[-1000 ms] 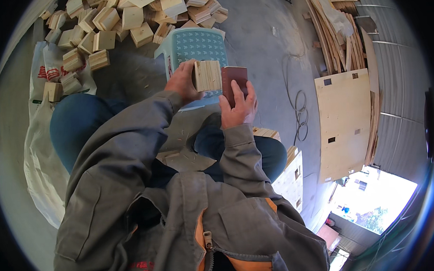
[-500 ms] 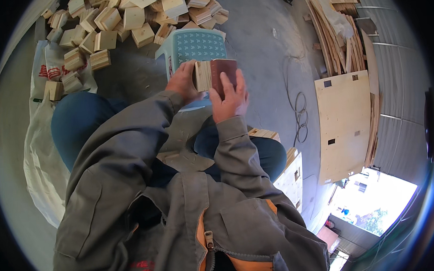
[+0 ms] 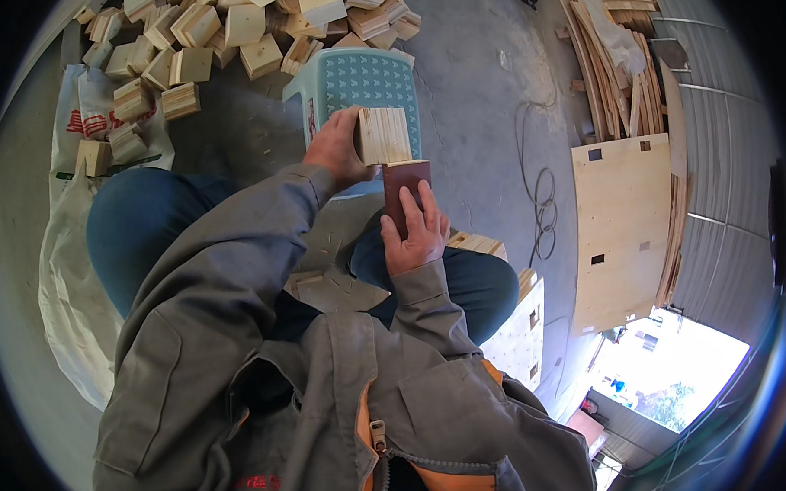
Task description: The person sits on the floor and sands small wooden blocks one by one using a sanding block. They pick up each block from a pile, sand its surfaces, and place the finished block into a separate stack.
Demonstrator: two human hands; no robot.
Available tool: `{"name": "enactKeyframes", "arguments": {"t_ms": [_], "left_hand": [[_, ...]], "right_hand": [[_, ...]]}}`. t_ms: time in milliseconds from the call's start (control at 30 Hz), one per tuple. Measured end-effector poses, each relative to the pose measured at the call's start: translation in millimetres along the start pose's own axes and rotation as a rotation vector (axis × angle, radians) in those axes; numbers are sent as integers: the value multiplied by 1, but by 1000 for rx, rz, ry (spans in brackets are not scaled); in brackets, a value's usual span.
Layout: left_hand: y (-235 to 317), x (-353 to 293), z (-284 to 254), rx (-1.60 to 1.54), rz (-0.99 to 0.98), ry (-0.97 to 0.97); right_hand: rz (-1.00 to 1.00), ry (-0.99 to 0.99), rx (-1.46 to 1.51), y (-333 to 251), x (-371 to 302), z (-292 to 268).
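My left hand (image 3: 335,149) is closed round the left side of a pale plywood block (image 3: 385,135), whose layered edge grain faces up. It is held over the near part of a light-blue plastic stool (image 3: 365,78). Just below and to the right, my right hand (image 3: 417,233) grips a reddish-brown block (image 3: 401,183) that looks like a sanding block. My fingers lie along its flat top face. Its far edge is at the near edge of the plywood block; whether they touch I cannot tell. The right thumb is on its left side.
Many similar wooden blocks (image 3: 192,65) lie heaped at the far left, some on a white sack (image 3: 67,214). A cable (image 3: 543,210) coils on the floor to the right. Plywood sheets (image 3: 622,229) and wood strips stand by the right wall. Wood pieces (image 3: 477,244) lie beside my right knee.
My right hand has drawn the reddish-brown block toward me, from beside the plywood block to its near edge. More of the plywood's layered face shows. My left hand has hardly moved.
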State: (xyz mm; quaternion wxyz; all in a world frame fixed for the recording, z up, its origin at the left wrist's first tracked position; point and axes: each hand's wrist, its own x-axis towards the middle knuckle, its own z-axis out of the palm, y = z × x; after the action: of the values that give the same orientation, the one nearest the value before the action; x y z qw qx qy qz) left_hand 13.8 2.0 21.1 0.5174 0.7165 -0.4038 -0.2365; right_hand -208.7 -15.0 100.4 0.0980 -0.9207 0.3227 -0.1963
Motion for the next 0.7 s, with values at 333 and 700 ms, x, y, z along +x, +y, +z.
{"name": "enactKeyframes", "arguments": {"t_ms": [333,700], "left_hand": [[-1,-2,-1,4,-2,-12],[-3,-1,0,-7,19,-12]], "right_hand": [[-24,21,42,13,5,-14],[71,138,-166,64,88,-30]]}}
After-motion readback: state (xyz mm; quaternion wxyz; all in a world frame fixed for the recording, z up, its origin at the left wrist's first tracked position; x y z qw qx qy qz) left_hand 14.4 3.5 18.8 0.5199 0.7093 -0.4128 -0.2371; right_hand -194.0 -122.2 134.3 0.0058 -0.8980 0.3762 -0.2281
